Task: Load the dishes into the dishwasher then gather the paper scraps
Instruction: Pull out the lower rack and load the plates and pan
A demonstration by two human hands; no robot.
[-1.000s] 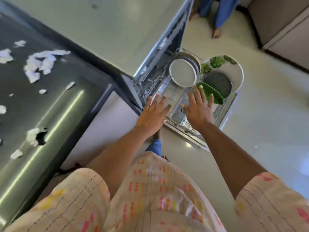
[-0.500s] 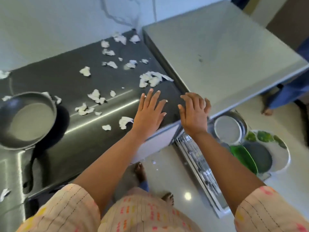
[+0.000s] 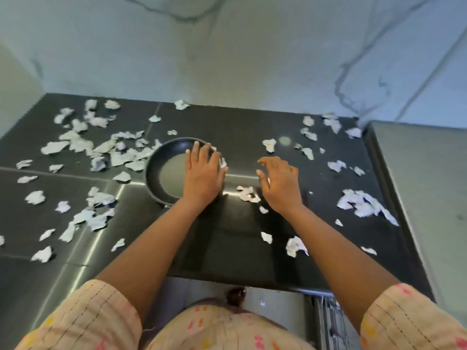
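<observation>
With your left hand flat on the black round frying pan and right hand loosely spread, grip the pan first, leaving the torn white paper scraps across the dark glossy table.

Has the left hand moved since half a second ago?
Yes. The left hand has gone from the counter's front edge, away from the person, and now lies over the pan.
</observation>
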